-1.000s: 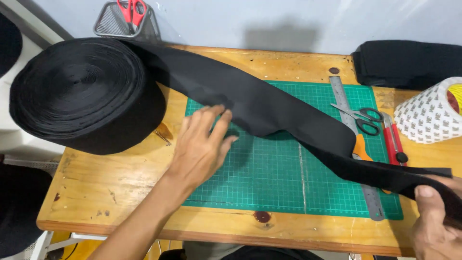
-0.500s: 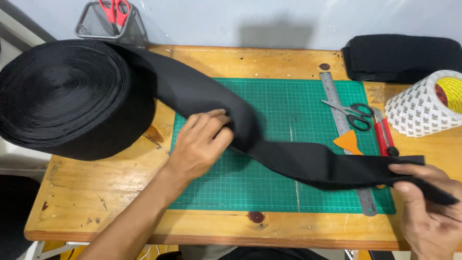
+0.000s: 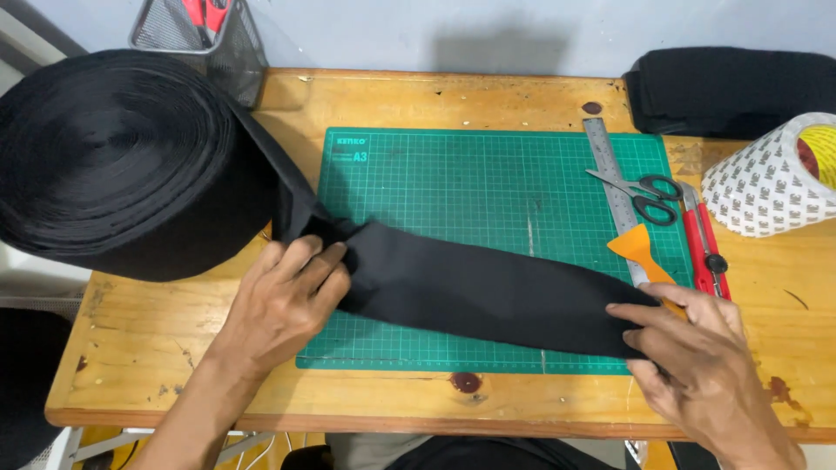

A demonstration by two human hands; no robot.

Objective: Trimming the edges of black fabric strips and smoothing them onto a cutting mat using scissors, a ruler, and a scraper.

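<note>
Nearest me, along the front edge of the desk (image 3: 383, 409), both my hands are down on the black fabric strip (image 3: 488, 292). My right hand (image 3: 697, 357), toward the front right corner, pinches the strip's free end between thumb and fingers, so the end stays put and the length lies taut. My left hand (image 3: 283, 305), nearer the front left, is pressed flat with fingers curled over the strip where it bunches and twists coming off the roll; that pressure seems to keep the rest of the band from dragging. The hands are well apart, one at each end of the flattened stretch.

The strip lies slantwise across the front half of the green cutting mat (image 3: 488, 191), whose printed grid probably serves for lining it up. A small white label sits in the mat's far left corner.

Along the mat's right edge lie a steel ruler (image 3: 610, 174), black-handled scissors (image 3: 649, 196) across it, an orange scraper (image 3: 640, 248) and a red utility knife (image 3: 701, 244), all close by my right hand.

At the right edge of the desk a tape roll (image 3: 766, 187) rests on its side, its white wrap covered in a repeating small print, with a yellow core. The big black fabric roll (image 3: 122, 157) fills the left edge. At the far edge stand a wire mesh holder (image 3: 218, 43) with red-handled tools, and folded black fabric (image 3: 731, 87) in the far right corner.
</note>
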